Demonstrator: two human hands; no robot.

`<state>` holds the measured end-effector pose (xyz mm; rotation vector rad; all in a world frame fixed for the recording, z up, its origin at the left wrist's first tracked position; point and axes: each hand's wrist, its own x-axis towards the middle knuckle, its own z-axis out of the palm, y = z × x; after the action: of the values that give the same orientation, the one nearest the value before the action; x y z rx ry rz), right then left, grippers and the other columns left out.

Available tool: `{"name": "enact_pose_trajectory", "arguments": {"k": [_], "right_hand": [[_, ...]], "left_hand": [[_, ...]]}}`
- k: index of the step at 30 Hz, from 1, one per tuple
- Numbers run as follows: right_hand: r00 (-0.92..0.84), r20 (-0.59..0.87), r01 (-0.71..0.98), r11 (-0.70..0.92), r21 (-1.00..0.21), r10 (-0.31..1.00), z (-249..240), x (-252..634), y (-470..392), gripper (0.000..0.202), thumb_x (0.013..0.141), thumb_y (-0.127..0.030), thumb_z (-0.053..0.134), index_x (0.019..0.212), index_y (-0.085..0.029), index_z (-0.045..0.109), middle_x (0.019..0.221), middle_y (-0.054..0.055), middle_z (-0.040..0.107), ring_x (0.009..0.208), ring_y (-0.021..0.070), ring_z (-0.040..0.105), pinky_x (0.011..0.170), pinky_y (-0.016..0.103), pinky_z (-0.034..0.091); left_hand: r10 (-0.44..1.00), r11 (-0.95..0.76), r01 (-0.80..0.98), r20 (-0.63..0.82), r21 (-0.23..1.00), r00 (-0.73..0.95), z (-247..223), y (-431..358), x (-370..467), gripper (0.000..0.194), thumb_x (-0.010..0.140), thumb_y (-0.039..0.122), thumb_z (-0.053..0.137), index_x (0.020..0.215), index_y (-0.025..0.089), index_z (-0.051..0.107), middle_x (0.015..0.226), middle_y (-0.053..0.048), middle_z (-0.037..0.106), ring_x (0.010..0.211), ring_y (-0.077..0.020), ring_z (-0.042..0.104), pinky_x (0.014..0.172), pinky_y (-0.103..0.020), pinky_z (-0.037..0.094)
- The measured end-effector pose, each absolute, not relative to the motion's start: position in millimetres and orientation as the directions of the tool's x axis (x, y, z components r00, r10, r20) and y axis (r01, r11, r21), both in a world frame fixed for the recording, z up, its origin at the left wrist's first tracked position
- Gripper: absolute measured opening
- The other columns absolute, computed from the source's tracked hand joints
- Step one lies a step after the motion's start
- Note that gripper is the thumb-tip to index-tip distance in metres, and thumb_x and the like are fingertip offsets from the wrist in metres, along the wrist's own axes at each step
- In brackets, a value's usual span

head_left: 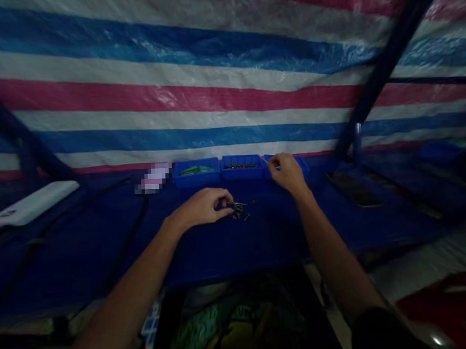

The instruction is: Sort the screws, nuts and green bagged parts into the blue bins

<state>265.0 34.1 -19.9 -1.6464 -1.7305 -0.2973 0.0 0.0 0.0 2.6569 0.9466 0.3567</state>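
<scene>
small parts on table, left hand pinching thin rod, right hand at blue bin, its grasp unclear

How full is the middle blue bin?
Partly filled: small dark parts show inside the middle blue bin, below its back rim.

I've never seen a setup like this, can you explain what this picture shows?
No machine here: this is bare-handed work, seen from a camera worn on the worker's head, looking forward and down. On the blue table lie small brassy pieces. Behind them, the left bin holds green things, the middle bin small parts; the right bin is partly hidden. The left hand, by the pieces, appears to hold a slim shiny item; the right hand, at the right bin, a thin pale piece.
</scene>
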Motion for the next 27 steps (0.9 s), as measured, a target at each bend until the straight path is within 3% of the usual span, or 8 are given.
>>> {"name": "enact_pose_trajectory", "arguments": {"k": [4,10,12,16,19,24,27], "right_hand": [[0.236,0.548,0.929,-0.022,-0.368,0.803,-28.1,278.0,33.1,0.033,0.082,-0.042,0.048,0.092,-0.014,0.061,0.089,0.012,0.062,0.087,0.0254,0.054,0.076,0.039,0.042],[0.061,0.526,0.926,0.149,-0.348,0.848,-29.3,243.6,28.6,0.035,0.084,-0.043,0.046,0.098,-0.014,0.06,0.09,0.012,0.061,0.088,0.0239,0.052,0.08,0.039,0.04],[-0.056,0.483,0.914,0.239,-0.327,0.874,-30.0,229.6,26.1,0.033,0.084,-0.043,0.048,0.097,-0.015,0.06,0.089,0.01,0.06,0.087,0.0224,0.052,0.081,0.038,0.04],[-0.234,0.412,0.872,0.377,-0.311,0.881,-31.5,211.8,20.1,0.029,0.084,-0.04,0.049,0.096,-0.017,0.06,0.09,0.008,0.061,0.088,0.0199,0.051,0.079,0.034,0.039],[-0.327,0.356,0.846,0.439,-0.301,0.875,-31.8,206.4,16.4,0.025,0.085,-0.036,0.048,0.095,-0.017,0.061,0.089,0.007,0.061,0.086,0.0176,0.051,0.078,0.031,0.039],[-0.474,0.176,0.845,0.502,-0.186,0.863,-30.8,205.6,11.5,0.021,0.079,-0.032,0.055,0.094,-0.019,0.062,0.096,0.007,0.061,0.092,0.0206,0.051,0.077,0.031,0.039],[-0.493,0.136,0.86,0.505,-0.074,0.859,-28.8,203.0,5.9,0.022,0.079,-0.032,0.053,0.094,-0.019,0.062,0.101,0.009,0.059,0.096,0.0245,0.05,0.076,0.035,0.04]], "left_hand": [[0.568,-0.778,0.526,0.027,0.344,0.823,-9.2,-4.5,10.7,0.019,0.074,0.033,0.06,0.086,0.018,0.062,0.078,-0.001,0.06,0.069,-0.013,0.052,0.062,-0.024,0.037],[0.576,-0.741,0.54,-0.035,0.398,0.816,-5.7,-5.7,11.0,0.012,0.075,0.018,0.051,0.081,0.017,0.061,0.071,-0.001,0.06,0.059,-0.0104,0.05,0.055,-0.023,0.036],[0.598,-0.749,0.537,0.046,0.388,0.8,3.1,-2.8,9.3,0.013,0.075,0.018,0.051,0.082,0.017,0.062,0.073,-0.001,0.061,0.06,-0.0104,0.051,0.056,-0.023,0.037],[0.618,-0.786,0.542,0.357,0.299,0.7,35.1,19.0,16.8,0.012,0.077,0.022,0.053,0.082,0.016,0.061,0.073,-0.001,0.061,0.062,-0.0109,0.052,0.06,-0.024,0.04],[0.616,-0.78,0.548,0.525,0.302,0.587,59.5,50.5,31.6,0.013,0.077,0.023,0.054,0.084,0.014,0.06,0.079,-0.003,0.062,0.066,-0.0114,0.053,0.063,-0.024,0.042],[0.625,-0.729,0.671,0.532,0.136,0.571,59.8,87.9,44.6,0.025,0.074,0.021,0.059,0.098,0.014,0.057,0.1,-0.008,0.059,0.093,-0.0202,0.053,0.084,-0.034,0.04],[0.595,-0.757,0.649,0.486,0.071,0.64,34.7,77.2,35.9,0.019,0.078,0.022,0.054,0.096,0.016,0.057,0.098,-0.007,0.058,0.097,-0.0212,0.051,0.087,-0.036,0.039]]}}
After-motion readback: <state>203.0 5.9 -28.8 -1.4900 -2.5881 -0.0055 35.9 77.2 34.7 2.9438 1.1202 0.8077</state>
